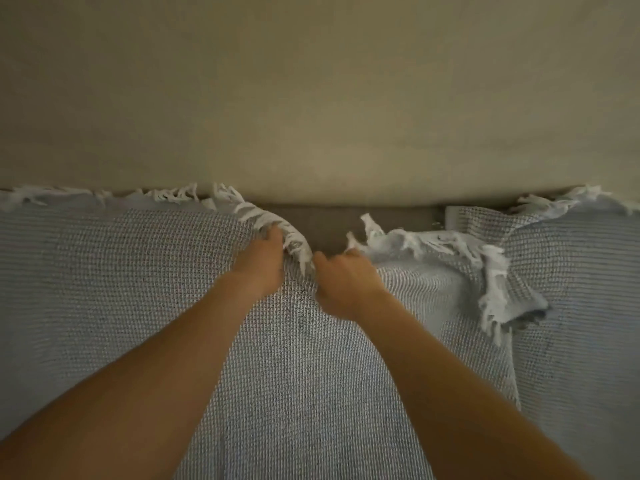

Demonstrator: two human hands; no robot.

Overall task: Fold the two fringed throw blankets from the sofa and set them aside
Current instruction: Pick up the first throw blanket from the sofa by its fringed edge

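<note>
**A:** Where's the blanket you're working on?

**B:** The grey waffle-weave blanket point(294, 375) lies spread under both your forearms. It fills the view from nine o'clock round through six to about four. Its fringe point(263, 216) runs along the far edge, toward twelve.

**A:** And your hands?

**B:** Your left hand point(261, 263) is curled over that fringed edge and grips it. The fingertips go under the cloth, so you can't see them. Your right hand point(346, 280) sits just beside it, at its three o'clock, with fingers bent into the tassels of the same edge. It's blurred, so how much cloth it holds is hard to tell.

**A:** The other one?

**B:** A second blanket point(588, 306) of the same weave lies at three o'clock, cut off by the frame's edge. A fringed corner point(502, 296) is flopped over where the two meet. I can't tell which blanket it belongs to.

**A:** Past your hands?

**B:** At twelve o'clock there's a bare strip of dark sofa seat point(346, 220). Above it is a plain beige surface point(311, 98), either backrest or wall. In this dim, soft picture you can't say which.
</note>
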